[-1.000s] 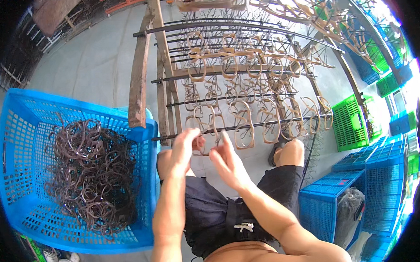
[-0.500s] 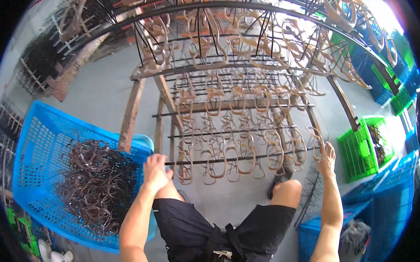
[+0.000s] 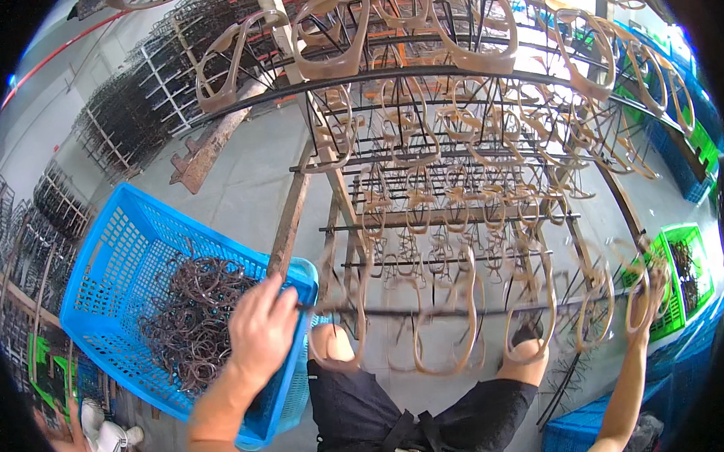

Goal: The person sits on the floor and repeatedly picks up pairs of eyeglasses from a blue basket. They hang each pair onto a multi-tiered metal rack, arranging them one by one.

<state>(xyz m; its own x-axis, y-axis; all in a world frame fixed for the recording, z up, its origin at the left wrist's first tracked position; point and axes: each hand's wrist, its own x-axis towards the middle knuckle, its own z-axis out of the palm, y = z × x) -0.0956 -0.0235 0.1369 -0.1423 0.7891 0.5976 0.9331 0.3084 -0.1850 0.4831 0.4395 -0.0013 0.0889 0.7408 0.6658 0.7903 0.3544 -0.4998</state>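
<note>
A thin dark rod (image 3: 495,310) spans the space before me, raised over my knees, with several beige spectacle frames (image 3: 473,326) hanging along it. My left hand (image 3: 261,323) is closed around its left end, beside the blue basket. At its opposite end, my right hand (image 3: 646,294) grips it too, partly hidden behind a hanging frame and blurred. The rod and its frames are smeared by motion. Behind them stands a wooden rack (image 3: 293,221) whose dark bars carry rows of similar beige frames on thin pegs.
At left a blue mesh basket (image 3: 99,310) holds a tangle of dark, curved pieces (image 3: 196,322). A green crate (image 3: 694,248) and blue crates (image 3: 581,426) stand at right. Dark wire racks (image 3: 115,115) line the far left. Another person (image 3: 92,436) is at lower left.
Both hands have lifted the rod with its frames from low on the rack, up and toward me. My view has tilted up, showing more of the far left.
</note>
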